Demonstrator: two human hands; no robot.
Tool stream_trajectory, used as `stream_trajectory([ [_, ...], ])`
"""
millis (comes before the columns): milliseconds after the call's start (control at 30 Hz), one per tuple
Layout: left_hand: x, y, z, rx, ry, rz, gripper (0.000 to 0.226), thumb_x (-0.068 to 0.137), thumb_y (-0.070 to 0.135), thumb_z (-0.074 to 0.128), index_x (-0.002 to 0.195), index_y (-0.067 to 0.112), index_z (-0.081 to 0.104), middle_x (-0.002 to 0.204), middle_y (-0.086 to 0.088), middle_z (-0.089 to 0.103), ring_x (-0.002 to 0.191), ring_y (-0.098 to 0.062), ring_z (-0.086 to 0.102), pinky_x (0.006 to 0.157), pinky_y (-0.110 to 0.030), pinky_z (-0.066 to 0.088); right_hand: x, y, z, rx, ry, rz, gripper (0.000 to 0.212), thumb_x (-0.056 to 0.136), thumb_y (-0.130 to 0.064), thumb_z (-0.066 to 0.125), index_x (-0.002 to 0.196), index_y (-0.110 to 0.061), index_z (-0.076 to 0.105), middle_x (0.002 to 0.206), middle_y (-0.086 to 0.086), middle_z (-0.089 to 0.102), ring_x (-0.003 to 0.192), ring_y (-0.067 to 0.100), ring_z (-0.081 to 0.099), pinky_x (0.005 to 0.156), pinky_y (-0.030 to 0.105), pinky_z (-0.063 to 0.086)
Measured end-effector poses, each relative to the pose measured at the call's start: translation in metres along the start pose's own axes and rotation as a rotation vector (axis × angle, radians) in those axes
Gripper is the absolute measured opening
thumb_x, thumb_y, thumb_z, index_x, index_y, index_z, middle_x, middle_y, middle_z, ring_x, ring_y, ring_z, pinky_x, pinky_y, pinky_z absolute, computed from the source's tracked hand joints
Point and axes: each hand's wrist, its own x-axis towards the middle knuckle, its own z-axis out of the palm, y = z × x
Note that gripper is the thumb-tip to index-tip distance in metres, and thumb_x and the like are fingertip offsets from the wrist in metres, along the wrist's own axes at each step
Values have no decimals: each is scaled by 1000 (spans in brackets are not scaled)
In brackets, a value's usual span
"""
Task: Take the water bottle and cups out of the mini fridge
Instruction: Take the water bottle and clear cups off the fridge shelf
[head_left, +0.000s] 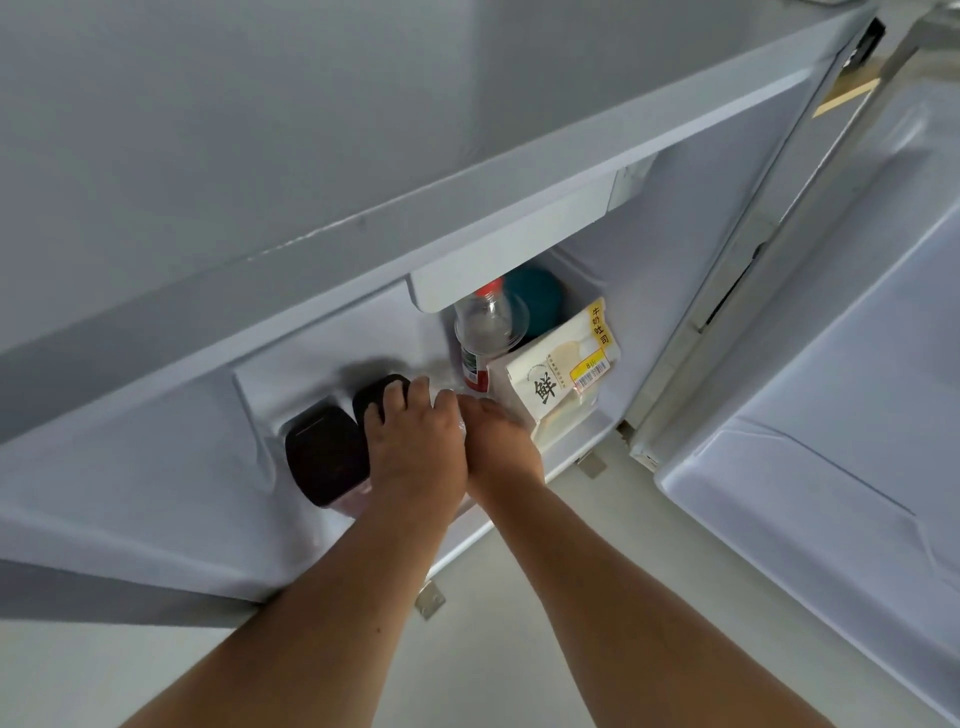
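Two bare hands reach into the open fridge, whose door swings out at three o'clock. Both hands meet low in the compartment: the left hand and right hand touch side by side, fingers curled down over something clear and crinkled between them; what it is, and how firmly they hold it, I cannot tell. At one o'clock from the hands lies a white bread bag with black lettering and a yellow label. The bottle stands just behind the hands at twelve o'clock, apart from them, clear with a red cap and a red-and-green label. A clear cup sits over its neck, and a teal round thing lies behind. Two dark-lidded boxes sit at nine o'clock, the farther one under the left fingertips.
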Motion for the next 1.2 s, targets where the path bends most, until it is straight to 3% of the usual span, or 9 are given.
stream_trajectory([
  [167, 4, 1, -5, -99, 44, 6, 40, 95, 22, 53, 135, 22, 57, 139, -5, 58, 131, -33, 45, 102, -48, 42, -14, 0, -8, 78, 104, 25, 28, 101, -29, 51, 128, -24, 58, 127, 4, 64, 109, 33, 65, 79, 41, 57],
  [333, -4, 5, -10, -210, 98, 239, 32, 85, 11, 65, 117, 12, 70, 114, -9, 68, 99, -35, 59, 73, -42, 49, -54, 14, -23, 168, 170, 11, 30, 103, -33, 52, 131, -24, 59, 132, 2, 62, 103, 33, 68, 79, 37, 53],
  [400, -15, 7, -8, -356, 103, 231, 41, 83, 6, 67, 124, 11, 66, 121, -10, 65, 103, -34, 61, 78, -45, 55, -65, 20, -27, 239, 178, 19, 27, 103, -32, 53, 127, -23, 61, 124, 0, 68, 102, 25, 68, 79, 32, 51],
  [500, -46, 8, 3, -546, 121, 189, 47, 84, 5, 71, 129, 13, 59, 128, -9, 60, 109, -29, 64, 80, -41, 58, -78, 24, -25, 507, 46, 152, 30, 100, -25, 56, 130, -23, 60, 103, -3, 74, 88, 18, 73, 77, 37, 60],
  [600, -80, 2, 23, -496, -26, 177, 40, 89, 25, 75, 125, 20, 58, 125, -1, 61, 104, -21, 65, 76, -34, 60, -81, 27, -17, 676, -155, 345, 38, 96, -15, 57, 133, -22, 54, 98, 2, 74, 73, 16, 75, 61, 31, 62],
  [733, -106, -11, 43, -337, -117, 125, 50, 89, 36, 74, 134, 23, 56, 129, 1, 60, 110, -20, 59, 87, -33, 56, -75, 16, 3, 382, -307, 244, 35, 97, -12, 53, 130, -19, 63, 122, -1, 68, 96, 13, 64, 64, 9, 44],
  [900, -104, -19, 46, -240, -135, -21, 50, 88, 18, 63, 136, 24, 50, 130, 2, 54, 113, -20, 53, 83, -30, 51, -73, -9, 23, 280, -214, 133, 26, 97, -12, 52, 114, -13, 71, 107, 5, 74, 98, 25, 68, 74, 25, 43],
  [1033, -102, -16, 47, -171, -133, -71, 48, 90, 15, 53, 137, 23, 47, 132, 0, 51, 114, -22, 52, 83, -31, 51, -70, -12, 31, 261, -127, 140, 17, 95, -9, 55, 99, -12, 72, 95, 6, 74, 89, 26, 68, 68, 27, 42],
  [1200, -99, -15, 44, -182, -135, -83, 41, 96, 19, 49, 137, 25, 48, 135, 0, 52, 120, -22, 52, 87, -33, 52, -72, -13, 18, 87, -180, -35, 26, 95, -11, 56, 114, -12, 74, 108, 8, 74, 100, 27, 69, 80, 29, 50],
])
